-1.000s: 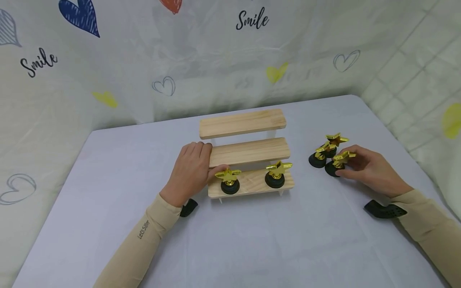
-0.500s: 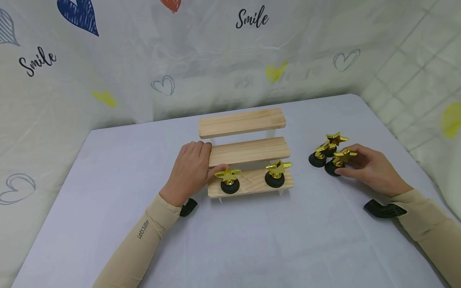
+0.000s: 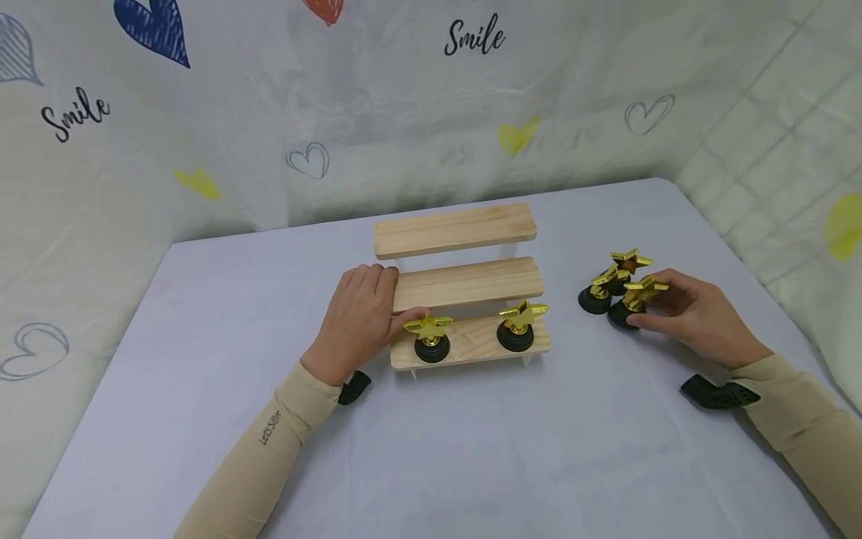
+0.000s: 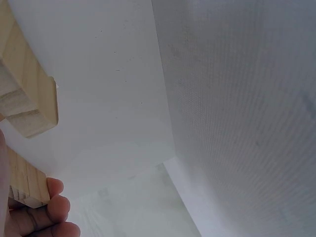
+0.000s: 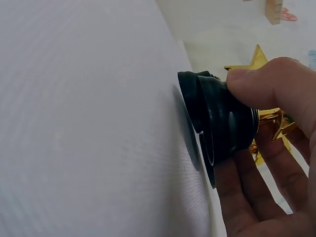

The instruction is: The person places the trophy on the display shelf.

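Note:
My left hand (image 3: 355,320) grips the left end of the middle board of a three-tier wooden display stand (image 3: 468,284). In the left wrist view its fingertips (image 4: 58,208) curl round the board's end. Over on the right, my right hand (image 3: 703,318) pinches a small gold star trophy (image 3: 625,316) by its round black base, thumb on the near side. The right wrist view shows that base (image 5: 229,121) upright and close over the white cloth. Two more star trophies, a nearer one (image 3: 594,301) and one behind it (image 3: 631,260), stand right beside the held one.
Two star trophies, one at the left (image 3: 431,347) and one at the right (image 3: 515,337), stand on the stand's lowest board, the left one near my left thumb. A white cloth (image 3: 471,449) covers the table. Behind it hangs a printed backdrop (image 3: 397,90).

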The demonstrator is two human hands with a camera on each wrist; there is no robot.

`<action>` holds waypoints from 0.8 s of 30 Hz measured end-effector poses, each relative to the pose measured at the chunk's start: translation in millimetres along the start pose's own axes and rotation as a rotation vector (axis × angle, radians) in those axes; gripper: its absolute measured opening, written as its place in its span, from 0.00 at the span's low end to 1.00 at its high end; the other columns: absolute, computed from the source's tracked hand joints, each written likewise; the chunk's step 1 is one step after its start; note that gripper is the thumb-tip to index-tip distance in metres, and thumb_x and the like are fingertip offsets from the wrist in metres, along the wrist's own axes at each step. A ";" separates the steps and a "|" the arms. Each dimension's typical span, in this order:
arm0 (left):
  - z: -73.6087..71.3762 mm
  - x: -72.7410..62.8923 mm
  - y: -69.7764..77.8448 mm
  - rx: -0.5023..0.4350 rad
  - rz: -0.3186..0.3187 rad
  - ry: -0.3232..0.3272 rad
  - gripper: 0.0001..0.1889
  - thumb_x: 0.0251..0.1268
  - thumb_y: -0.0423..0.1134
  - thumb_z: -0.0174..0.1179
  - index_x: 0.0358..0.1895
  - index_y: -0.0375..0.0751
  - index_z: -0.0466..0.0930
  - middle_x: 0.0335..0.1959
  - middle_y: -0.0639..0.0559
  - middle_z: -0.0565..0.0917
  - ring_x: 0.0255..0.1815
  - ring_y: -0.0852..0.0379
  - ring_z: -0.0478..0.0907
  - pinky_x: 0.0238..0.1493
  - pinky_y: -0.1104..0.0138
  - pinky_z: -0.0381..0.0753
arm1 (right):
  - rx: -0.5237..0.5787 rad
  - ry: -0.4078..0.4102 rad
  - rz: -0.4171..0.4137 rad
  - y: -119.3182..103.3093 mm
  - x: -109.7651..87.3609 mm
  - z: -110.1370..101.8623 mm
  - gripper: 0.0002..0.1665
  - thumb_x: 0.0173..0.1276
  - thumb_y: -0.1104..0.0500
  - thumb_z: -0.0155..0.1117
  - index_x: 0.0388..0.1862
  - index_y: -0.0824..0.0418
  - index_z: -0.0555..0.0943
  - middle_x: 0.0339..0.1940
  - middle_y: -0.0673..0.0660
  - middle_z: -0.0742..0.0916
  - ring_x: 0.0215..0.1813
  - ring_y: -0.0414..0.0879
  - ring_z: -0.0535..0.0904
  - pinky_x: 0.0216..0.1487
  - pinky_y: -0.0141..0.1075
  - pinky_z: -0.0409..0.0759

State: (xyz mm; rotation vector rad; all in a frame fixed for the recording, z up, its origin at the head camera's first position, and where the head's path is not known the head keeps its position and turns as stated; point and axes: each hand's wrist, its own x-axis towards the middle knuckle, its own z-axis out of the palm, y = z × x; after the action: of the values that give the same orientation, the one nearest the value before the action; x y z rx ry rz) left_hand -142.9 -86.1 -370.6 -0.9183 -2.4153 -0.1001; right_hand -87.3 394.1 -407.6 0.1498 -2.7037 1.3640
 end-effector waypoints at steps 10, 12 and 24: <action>0.7 0.1 -0.7 0.012 0.001 0.009 0.39 0.72 0.73 0.46 0.43 0.33 0.73 0.27 0.46 0.73 0.28 0.50 0.66 0.39 0.59 0.74 | 0.064 -0.011 -0.035 -9.0 0.2 -2.4 0.27 0.56 0.75 0.78 0.54 0.66 0.79 0.45 0.37 0.86 0.48 0.26 0.85 0.47 0.18 0.80; 0.7 0.3 -0.6 0.015 -0.001 0.003 0.37 0.71 0.72 0.52 0.43 0.33 0.73 0.28 0.46 0.73 0.28 0.50 0.67 0.39 0.59 0.74 | 0.066 -0.014 -0.049 -11.5 0.4 -3.5 0.27 0.56 0.75 0.77 0.53 0.66 0.79 0.45 0.38 0.86 0.48 0.26 0.85 0.48 0.18 0.80; -1.0 0.3 -0.3 0.024 -0.001 0.011 0.36 0.68 0.70 0.58 0.42 0.33 0.74 0.27 0.46 0.73 0.27 0.50 0.67 0.39 0.59 0.73 | 0.021 0.005 -0.064 -25.8 1.6 -12.0 0.27 0.55 0.74 0.79 0.53 0.64 0.80 0.45 0.38 0.86 0.48 0.24 0.84 0.50 0.14 0.78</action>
State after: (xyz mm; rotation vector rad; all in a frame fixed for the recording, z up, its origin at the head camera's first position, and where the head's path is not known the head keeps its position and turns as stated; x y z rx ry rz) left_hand -142.8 -86.4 -369.5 -0.9037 -2.4020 -0.0761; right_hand -84.7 388.4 -379.8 0.2323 -2.6565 1.3736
